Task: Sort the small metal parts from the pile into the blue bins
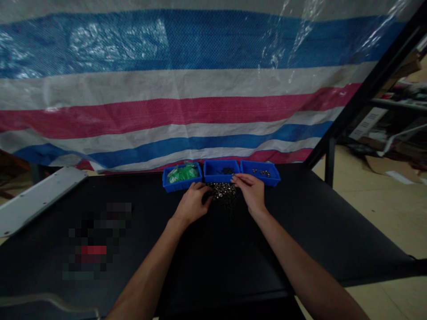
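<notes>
A heap of small shiny metal parts (224,191), with darker pieces (230,208) along its near side, lies on the black table. My left hand (193,202) rests at the heap's left edge, fingers curved and thumb apart, holding nothing that I can see. Over the heap's right side, my right hand (251,191) pinches thumb and fingertips together; what is between them is too small to make out. Behind the heap, a blue bin (218,178) contains dark small pieces. The right blue bin (274,181) holds a few shiny parts, and the left blue bin (178,187) holds green-and-clear plastic bags (183,172).
The black table (207,262) ends at a striped plastic sheet (187,106). A white panel (40,200) lies at the left edge, near a pixelated patch (96,240). A cable (50,297) runs at the lower left. A dark metal post (329,164) stands behind the right side.
</notes>
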